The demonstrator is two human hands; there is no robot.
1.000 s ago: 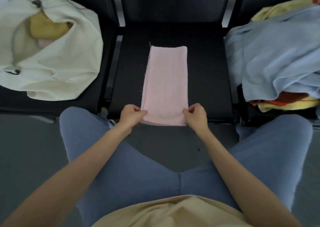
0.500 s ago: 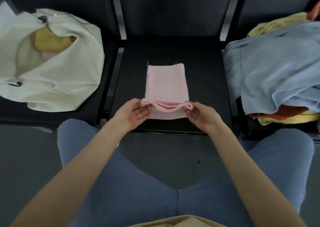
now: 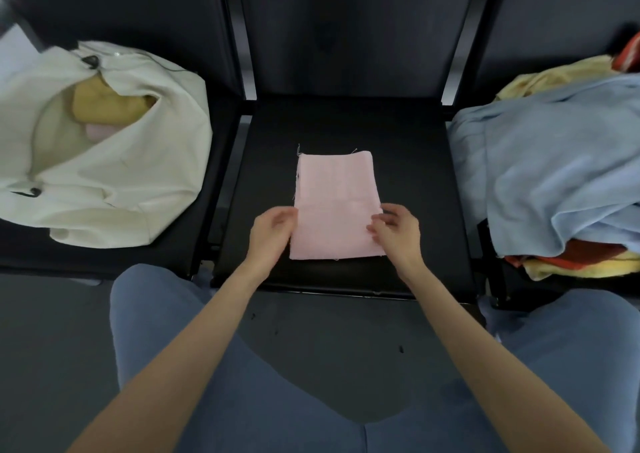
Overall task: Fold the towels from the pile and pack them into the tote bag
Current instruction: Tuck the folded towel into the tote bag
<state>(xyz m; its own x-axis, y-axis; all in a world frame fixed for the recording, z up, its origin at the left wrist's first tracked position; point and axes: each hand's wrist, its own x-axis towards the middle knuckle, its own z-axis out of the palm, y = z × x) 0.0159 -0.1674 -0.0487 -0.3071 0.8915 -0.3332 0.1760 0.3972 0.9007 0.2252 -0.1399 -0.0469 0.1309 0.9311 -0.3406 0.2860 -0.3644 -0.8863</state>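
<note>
a person seated before a row of black seats works a pink towel [image 3: 336, 206] lying flat on the middle seat [image 3: 415, 182], folded into a short rectangle. the left hand [image 3: 272, 232] rests against the towel's 9 o'clock edge, fingers loosely curled, seemingly steadying the fold more than gripping it. the right hand [image 3: 396, 231] sits at the 3 o'clock edge, fingertips lightly pinching or pressing the top layer; whether cloth is truly held cannot be told. both hands flank the near half, likely to square the layers before lifting. the cream tote bag [image 3: 114, 179], at 10 o'clock, gapes open with a mustard towel [image 3: 104, 104] and a pink one inside. the unfolded pile [image 3: 554, 168], topped by a blue towel, waits at 3 o'clock.
</note>
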